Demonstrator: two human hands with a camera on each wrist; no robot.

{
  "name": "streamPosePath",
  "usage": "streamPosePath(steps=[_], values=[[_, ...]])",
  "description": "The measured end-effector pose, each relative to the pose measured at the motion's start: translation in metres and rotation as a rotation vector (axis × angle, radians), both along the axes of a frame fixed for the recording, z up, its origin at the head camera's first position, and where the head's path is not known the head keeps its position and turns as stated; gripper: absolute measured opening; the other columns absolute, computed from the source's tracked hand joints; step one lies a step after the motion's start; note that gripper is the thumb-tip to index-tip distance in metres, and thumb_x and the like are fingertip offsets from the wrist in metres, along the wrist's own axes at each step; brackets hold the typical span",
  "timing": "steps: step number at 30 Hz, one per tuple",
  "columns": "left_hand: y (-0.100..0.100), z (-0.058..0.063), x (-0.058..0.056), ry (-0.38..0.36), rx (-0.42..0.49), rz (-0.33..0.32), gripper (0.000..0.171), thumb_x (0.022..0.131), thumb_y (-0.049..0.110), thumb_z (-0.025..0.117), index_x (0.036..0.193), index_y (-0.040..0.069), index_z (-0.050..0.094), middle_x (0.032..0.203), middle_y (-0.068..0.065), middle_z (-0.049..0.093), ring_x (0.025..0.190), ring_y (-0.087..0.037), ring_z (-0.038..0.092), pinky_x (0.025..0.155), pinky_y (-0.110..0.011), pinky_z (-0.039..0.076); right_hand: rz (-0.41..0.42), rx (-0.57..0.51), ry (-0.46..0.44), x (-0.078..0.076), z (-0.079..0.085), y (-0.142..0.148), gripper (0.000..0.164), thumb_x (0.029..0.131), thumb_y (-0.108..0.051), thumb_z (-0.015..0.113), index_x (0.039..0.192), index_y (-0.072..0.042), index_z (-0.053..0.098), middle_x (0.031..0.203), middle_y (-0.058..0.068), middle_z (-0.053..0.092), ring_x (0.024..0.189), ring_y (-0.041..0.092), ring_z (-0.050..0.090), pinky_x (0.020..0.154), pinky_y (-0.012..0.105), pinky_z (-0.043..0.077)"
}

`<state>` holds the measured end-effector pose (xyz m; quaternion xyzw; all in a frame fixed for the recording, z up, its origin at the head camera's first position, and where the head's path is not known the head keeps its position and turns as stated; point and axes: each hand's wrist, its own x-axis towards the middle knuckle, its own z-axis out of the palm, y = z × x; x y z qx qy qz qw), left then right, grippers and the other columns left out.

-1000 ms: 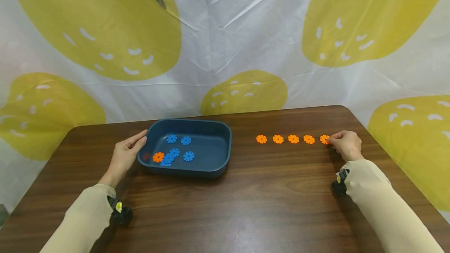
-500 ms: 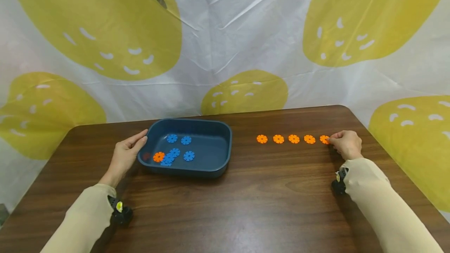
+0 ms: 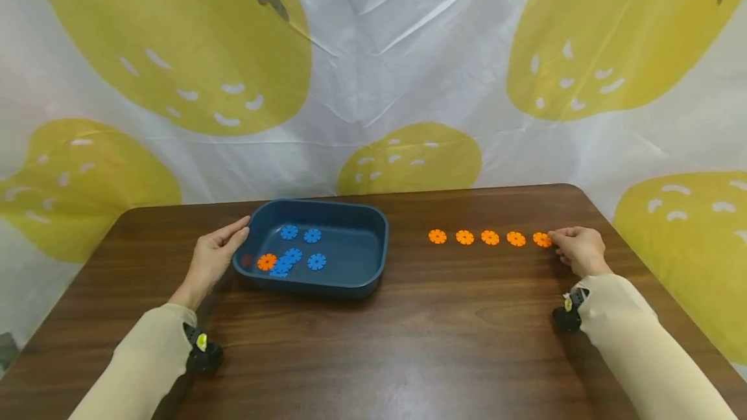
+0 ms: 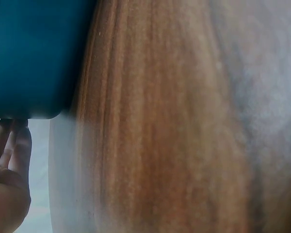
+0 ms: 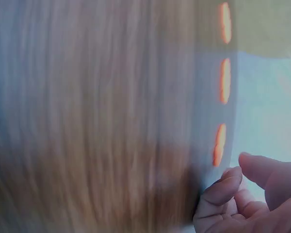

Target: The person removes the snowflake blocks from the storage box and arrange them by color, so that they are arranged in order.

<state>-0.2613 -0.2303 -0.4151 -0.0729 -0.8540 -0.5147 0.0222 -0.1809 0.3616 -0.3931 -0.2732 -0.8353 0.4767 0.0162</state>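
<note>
My left hand (image 3: 213, 258) grips the left rim of a dark blue tray (image 3: 356, 284), thumb and fingers on its edge. Several blue snowflake discs (image 3: 317, 262), some overlapping, and one orange snowflake disc (image 3: 266, 262) lie inside. Right of the tray, several orange discs (image 3: 465, 237) form a straight, spaced row on the table. My right hand (image 3: 580, 251) is at the row's right end, fingertips beside the last orange disc (image 3: 541, 239). The right wrist view shows a gap between the thumb (image 5: 262, 167) and index finger, with no disc visible in it.
The brown wooden table (image 3: 397, 355) has rounded back corners. Behind it hangs a white cloth (image 3: 408, 70) printed with large yellow fruit. Black wrist cameras (image 3: 205, 354) sit on both forearms. A faint reddish spot shows on the tray's left inner wall.
The head view has shifted slightly. My right fingertips have eased a little to the right, uncovering more of the last orange disc. My left hand stays on the tray's rim.
</note>
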Motion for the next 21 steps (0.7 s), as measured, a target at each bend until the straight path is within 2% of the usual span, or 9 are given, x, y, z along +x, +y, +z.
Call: streamPosePath(steps=[2,7,10,15,21], values=[[0.000,0.001,0.000,-0.003,0.007,-0.001,0.048,0.097,0.032,0.053,0.138,0.008,0.048,0.140,-0.012,0.048,0.128,-0.027,0.046,0.103,-0.041,0.039,-0.026,-0.085,0.035,0.000,0.001,-0.005,0.033,0.094,-0.020,0.054,0.113,0.007,0.054,0.066,-0.013,0.054,0.055,0.003,0.051,0.053,0.021,0.050],[0.001,0.001,-0.001,0.004,0.011,-0.004,0.046,0.097,0.030,0.053,0.138,0.009,0.049,0.139,-0.013,0.048,0.128,-0.028,0.045,0.103,-0.045,0.038,-0.034,-0.211,0.153,-0.004,0.010,-0.034,0.023,0.094,-0.023,0.055,0.106,-0.003,0.055,0.072,-0.016,0.052,0.058,0.001,0.051,0.055,0.018,0.050],[0.001,-0.001,-0.002,0.012,0.012,-0.006,0.047,0.097,0.031,0.053,0.137,0.008,0.049,0.139,-0.013,0.049,0.127,-0.028,0.046,0.103,-0.045,0.038,0.015,-0.236,0.215,-0.011,0.018,-0.061,0.017,0.094,-0.022,0.056,0.100,-0.006,0.056,0.075,-0.014,0.052,0.059,0.001,0.051,0.056,0.017,0.050],[0.000,-0.002,-0.002,0.013,0.024,-0.005,0.047,0.097,0.031,0.053,0.137,0.007,0.049,0.139,-0.014,0.049,0.127,-0.028,0.046,0.103,-0.046,0.038,0.145,-0.354,0.272,-0.022,0.031,-0.115,0.011,0.094,-0.019,0.057,0.096,-0.008,0.056,0.074,-0.011,0.053,0.057,0.002,0.050,0.054,0.016,0.047],[-0.001,-0.005,-0.002,0.011,0.034,0.002,0.046,0.097,0.030,0.053,0.137,0.007,0.049,0.139,-0.013,0.049,0.127,-0.028,0.047,0.103,-0.045,0.038,0.242,-0.448,0.291,-0.035,0.037,-0.187,0.015,0.094,-0.013,0.056,0.102,0.000,0.057,0.071,-0.006,0.052,0.054,0.003,0.048,0.051,0.016,0.043]])
